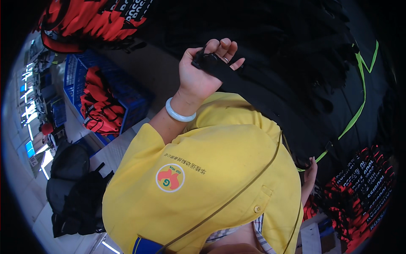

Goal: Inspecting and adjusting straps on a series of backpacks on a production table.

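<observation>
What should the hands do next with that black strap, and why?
Probably pull the black strap taut. The left hand grips its upper end in a fist, while the right hand only touches the lower end beside the black fabric pile, so it hangs slack.

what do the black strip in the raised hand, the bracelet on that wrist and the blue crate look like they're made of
Black strip: looks like soft matte fabric, since it bends and drapes from the left hand.
Bracelet: smooth, glossy, milky white, perhaps jade, glass or resin; the look cannot settle it.
Blue crate: probably rigid moulded plastic, judging by its uniform colour and gridded walls.
</observation>
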